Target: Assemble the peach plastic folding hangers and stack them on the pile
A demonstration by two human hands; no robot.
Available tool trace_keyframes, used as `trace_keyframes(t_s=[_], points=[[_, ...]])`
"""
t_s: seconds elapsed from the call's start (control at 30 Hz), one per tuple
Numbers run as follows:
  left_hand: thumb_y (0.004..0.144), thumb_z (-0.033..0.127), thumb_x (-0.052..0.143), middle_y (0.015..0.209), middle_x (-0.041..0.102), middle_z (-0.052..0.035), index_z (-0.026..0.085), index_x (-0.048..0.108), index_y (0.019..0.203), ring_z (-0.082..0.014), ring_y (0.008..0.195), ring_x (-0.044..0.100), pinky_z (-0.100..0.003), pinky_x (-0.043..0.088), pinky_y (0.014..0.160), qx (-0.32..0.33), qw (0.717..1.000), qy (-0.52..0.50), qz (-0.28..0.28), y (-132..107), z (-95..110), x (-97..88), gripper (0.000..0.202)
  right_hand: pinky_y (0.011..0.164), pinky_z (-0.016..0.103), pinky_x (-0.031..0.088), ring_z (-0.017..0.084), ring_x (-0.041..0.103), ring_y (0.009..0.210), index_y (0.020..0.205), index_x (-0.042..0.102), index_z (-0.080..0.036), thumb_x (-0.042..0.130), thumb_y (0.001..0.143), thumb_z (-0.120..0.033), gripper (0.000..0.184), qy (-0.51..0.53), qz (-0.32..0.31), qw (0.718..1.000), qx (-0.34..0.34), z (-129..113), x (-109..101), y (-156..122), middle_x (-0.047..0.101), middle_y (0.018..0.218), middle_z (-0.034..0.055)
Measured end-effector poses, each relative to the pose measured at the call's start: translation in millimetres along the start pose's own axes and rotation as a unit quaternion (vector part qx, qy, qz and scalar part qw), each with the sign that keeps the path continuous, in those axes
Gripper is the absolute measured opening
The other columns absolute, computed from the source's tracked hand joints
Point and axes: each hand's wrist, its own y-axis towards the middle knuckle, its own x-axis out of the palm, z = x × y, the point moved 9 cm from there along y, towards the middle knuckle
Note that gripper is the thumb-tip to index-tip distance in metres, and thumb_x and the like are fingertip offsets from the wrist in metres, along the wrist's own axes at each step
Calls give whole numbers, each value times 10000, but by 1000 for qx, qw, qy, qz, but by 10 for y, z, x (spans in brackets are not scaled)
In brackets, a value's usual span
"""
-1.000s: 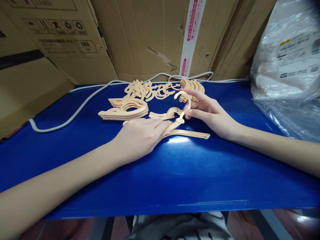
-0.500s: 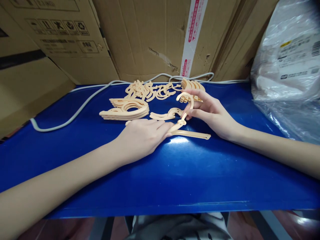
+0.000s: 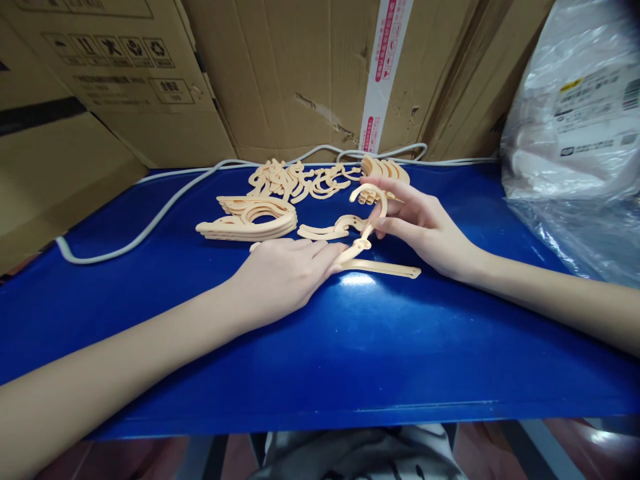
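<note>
A peach plastic hanger (image 3: 383,269) lies flat on the blue table (image 3: 350,347). My left hand (image 3: 283,273) rests palm down on its left part, fingers pressed on the arm near the joint. My right hand (image 3: 425,227) pinches the peach hook piece (image 3: 373,195) that stands up from the hanger's middle. Between the hands and a little farther back lies a loose curved hanger arm (image 3: 330,231).
A stack of folded hangers (image 3: 247,220) sits behind my left hand. Several loose hook parts (image 3: 300,180) and a small stack of peach pieces (image 3: 387,170) lie at the back. A white cable (image 3: 150,223) runs along the rear. Cardboard boxes (image 3: 300,73) stand behind, a plastic bag (image 3: 575,133) at right.
Almost nothing has moved. My right hand's fingers have shifted slightly on the hook, turning it a little; my left hand stays pressed on the hanger.
</note>
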Motion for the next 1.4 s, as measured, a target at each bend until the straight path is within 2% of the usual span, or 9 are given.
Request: trace_keyframes(t_s=[0.2,0.37,0.67,0.83,1.03,1.13,1.2,1.3,1.4], points=[[1070,345,317,1038,776,-65,163,654,1203,-229,804,746,-317,520,600,1,1000,7,-2,-4,-5,-5,406,797,380,493,170,571,747,1317,569,-286,638,893,-229,434,-11,0,1000,4,30,-7,5,643,802,-22],[1068,324,318,1037,777,-66,157,662,1179,-235,809,751,-319,522,599,1,1000,18,6,-10,1,-12,398,759,366,524,165,596,744,1358,542,-254,621,898,-220,468,-32,-8,999,-31,30,-11,12,649,816,-21],[1065,341,302,1040,772,-50,179,656,1202,-244,872,748,-320,502,591,-26,999,1,-38,3,-70,11,413,753,353,564,147,627,717,1397,495,-215,594,904,-177,505,-33,-30,998,-46,14,11,7,680,820,-18],[1054,316,300,1124,755,-76,165,575,1352,-257,953,735,-333,502,653,-60,996,-37,-55,-1,-126,-46,432,787,343,573,143,655,756,1423,417,-171,633,885,-186,580,4,-21,999,-34,22,1,17,689,852,-13],[1033,328,358,1177,737,-61,181,595,1330,-235,908,719,-306,460,659,-87,984,-152,-42,-14,-121,-125,407,816,367,575,179,693,865,1410,400,-245,675,876,-239,601,-39,-23,998,-44,-96,66,-30,692,898,-17],[1012,328,429,1068,746,-24,224,565,1348,-182,831,688,-266,446,662,-114,959,-255,-51,-20,-156,-101,377,750,345,557,188,686,855,1400,398,-217,682,889,-320,595,-102,-14,993,-61,-173,87,-63,698,891,0],[1000,328,459,921,723,-1,236,546,1340,-145,730,642,-236,430,619,-142,928,-337,-71,-32,-189,-42,363,670,316,521,177,663,776,1304,478,-186,677,895,-405,505,-163,-1,984,-73,-216,85,-81,680,831,0],[984,342,495,811,657,22,218,489,1333,-99,584,539,-195,405,515,-186,860,-467,-87,-57,-230,48,370,627,293,463,150,605,699,1068,615,-168,637,922,-456,323,-284,-19,953,-106,-269,159,-112,662,791,14],[970,331,519,843,643,26,222,394,1362,-72,508,511,-167,419,438,-218,777,-581,-104,-82,-218,144,426,706,320,454,184,594,806,984,675,-161,610,940,-453,302,-410,-82,890,-183,-323,357,-190,673,889,62]])
